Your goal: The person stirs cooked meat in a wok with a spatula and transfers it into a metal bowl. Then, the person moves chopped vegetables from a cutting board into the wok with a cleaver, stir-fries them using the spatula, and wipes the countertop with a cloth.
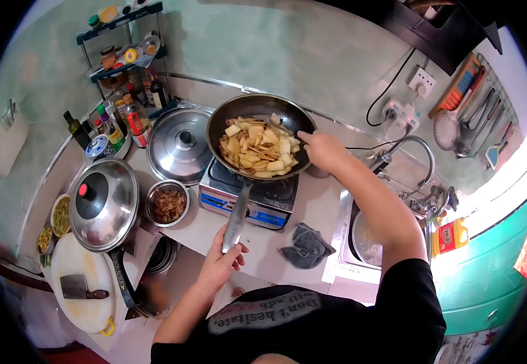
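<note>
My left hand (218, 259) is closed around the metal handle of a dark wok (294, 112), which is on a portable gas stove (248, 203) and tilts toward me. Pale slices and chunks of food (257, 145), perhaps potato, fill its bottom. At the right rim, my right hand (319, 150) is closed on what looks like a spatula; only a thin grey part of it shows over the food, and its blade is hidden. Left of the stove is a steel bowl of browned meat pieces (169, 205).
A large steel lid (178, 148) leans behind the bowl; another lidded pan (104, 203) stands left. A cleaver (75, 287) lies on a round cutting board (84, 261). A grey cloth (307, 246) lies before the stove, left of the sink (366, 236). Bottles (136, 121) stand at the back left.
</note>
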### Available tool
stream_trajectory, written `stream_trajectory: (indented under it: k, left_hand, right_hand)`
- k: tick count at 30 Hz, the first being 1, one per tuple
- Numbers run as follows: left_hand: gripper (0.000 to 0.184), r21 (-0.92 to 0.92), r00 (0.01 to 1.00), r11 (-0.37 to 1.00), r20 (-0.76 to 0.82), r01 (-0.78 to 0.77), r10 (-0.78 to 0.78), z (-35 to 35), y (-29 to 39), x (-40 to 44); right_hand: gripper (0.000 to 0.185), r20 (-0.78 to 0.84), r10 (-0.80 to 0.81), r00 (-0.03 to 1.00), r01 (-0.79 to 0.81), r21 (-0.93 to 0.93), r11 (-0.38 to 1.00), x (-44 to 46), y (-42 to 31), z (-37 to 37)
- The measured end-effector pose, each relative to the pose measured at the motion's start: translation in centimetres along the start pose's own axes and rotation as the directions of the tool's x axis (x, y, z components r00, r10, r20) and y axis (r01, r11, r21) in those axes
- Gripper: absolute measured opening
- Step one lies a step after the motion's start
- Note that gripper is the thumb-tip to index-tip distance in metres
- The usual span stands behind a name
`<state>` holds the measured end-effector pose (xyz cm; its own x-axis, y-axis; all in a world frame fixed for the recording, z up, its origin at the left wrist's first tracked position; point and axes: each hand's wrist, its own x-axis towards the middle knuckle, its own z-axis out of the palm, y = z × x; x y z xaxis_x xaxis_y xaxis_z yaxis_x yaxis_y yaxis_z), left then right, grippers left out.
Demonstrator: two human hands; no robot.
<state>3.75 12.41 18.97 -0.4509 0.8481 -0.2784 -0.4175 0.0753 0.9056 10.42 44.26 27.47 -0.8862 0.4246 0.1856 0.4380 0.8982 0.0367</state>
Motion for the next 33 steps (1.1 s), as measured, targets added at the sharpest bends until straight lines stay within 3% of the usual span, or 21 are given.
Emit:
stream_trajectory:
  k: [3,5,7,8,10,12,13,16,17,19,20,22,23,25,27,28,32,33]
  left_hand:
    - [0.056,-0.020,1.000,1.000,-0.009,-0.005,0.005,0.1,-0.1,0.1]
    - [0.056,-0.023,1.000,1.000,-0.002,-0.006,0.006,0.1,-0.3,0.1]
    - [0.056,-0.014,1.000,1.000,0.020,-0.006,0.006,-0.1,-0.4,0.2]
    - [0.054,-0.049,1.000,0.999,0.020,-0.006,0.007,-0.2,-0.4,0.2]
    - [0.050,-0.160,0.999,0.987,0.036,-0.018,0.024,-0.3,-0.5,0.1]
    - [0.049,-0.241,0.999,0.970,0.027,-0.025,0.033,-0.4,-0.7,-0.1]
    - [0.048,-0.325,0.999,0.945,0.006,-0.044,0.048,-0.6,-0.8,-0.2]
    - [0.047,-0.426,0.998,0.904,-0.054,-0.050,0.029,-2.0,-2.5,-0.9]
    - [0.047,-0.431,0.995,0.899,-0.091,-0.077,0.041,-2.2,-2.7,-0.9]
    - [0.045,-0.175,0.956,0.978,-0.246,0.116,-0.157,-3.2,-3.5,-1.6]
    - [0.044,-0.152,0.960,0.986,-0.260,0.061,-0.099,-3.9,-5.0,-2.1]
    - [0.040,-0.075,0.959,0.997,-0.283,0.012,-0.033,-4.1,-5.3,-3.0]
    - [0.038,-0.033,0.965,0.999,-0.263,0.003,-0.011,-4.3,-5.1,-3.5]
    - [0.034,-0.037,0.951,0.999,-0.310,-0.017,0.004,-4.6,-4.7,-4.6]
    - [0.030,0.200,0.910,0.977,-0.387,-0.078,0.152,-4.9,-5.3,-6.1]
    - [0.027,0.280,0.860,0.956,-0.464,-0.084,0.211,-4.9,-5.5,-7.0]
    - [0.025,0.379,0.685,0.923,-0.654,-0.070,0.321,-5.8,-7.3,-10.6]
    - [0.024,0.397,0.638,0.915,-0.688,-0.069,0.346,-6.1,-7.6,-11.4]
  right_hand:
    - [0.037,-0.128,0.089,0.988,-0.071,0.134,0.988,-2.0,0.4,-1.9]
    - [0.037,-0.114,0.142,0.983,-0.125,0.139,0.982,-3.2,1.4,-1.1]
    - [0.037,-0.255,0.131,0.958,-0.038,0.340,0.940,-4.7,3.0,-0.4]
    - [0.037,-0.254,0.149,0.956,-0.057,0.336,0.940,-5.8,3.5,-0.7]
    - [0.035,-0.178,0.495,0.850,-0.260,0.675,0.690,-8.7,3.9,-1.4]
    - [0.039,0.129,0.659,0.741,-0.312,0.935,0.167,-12.0,4.5,-1.0]
    - [0.036,0.223,0.687,0.692,-0.313,0.950,0.007,-13.1,4.5,-0.8]
    - [0.021,0.482,0.622,0.618,-0.275,0.873,-0.403,-15.2,5.9,1.7]
    - [0.016,0.559,0.622,0.548,-0.282,0.824,-0.492,-15.3,6.7,3.0]
    - [0.018,0.664,0.574,0.479,-0.290,0.737,-0.610,-14.3,8.6,6.3]
    - [0.020,0.722,0.403,0.563,-0.322,0.640,-0.697,-13.9,10.8,8.3]
    - [0.019,0.730,0.334,0.596,-0.327,0.600,-0.730,-11.9,11.2,8.2]
    - [0.020,0.657,0.425,0.622,-0.247,0.680,-0.691,-11.3,10.4,7.9]
    - [0.035,0.525,0.443,0.727,-0.092,0.714,-0.694,-11.1,11.7,9.6]
    - [0.057,0.604,0.505,0.617,-0.073,0.683,-0.727,-11.0,10.7,8.4]
    - [0.070,0.581,0.579,0.572,0.003,0.705,-0.709,-11.2,10.6,9.0]
    - [0.069,0.623,0.489,0.610,-0.113,0.680,-0.725,-12.6,12.3,11.0]
    - [0.067,0.596,0.449,0.665,-0.106,0.671,-0.734,-12.6,12.2,11.4]
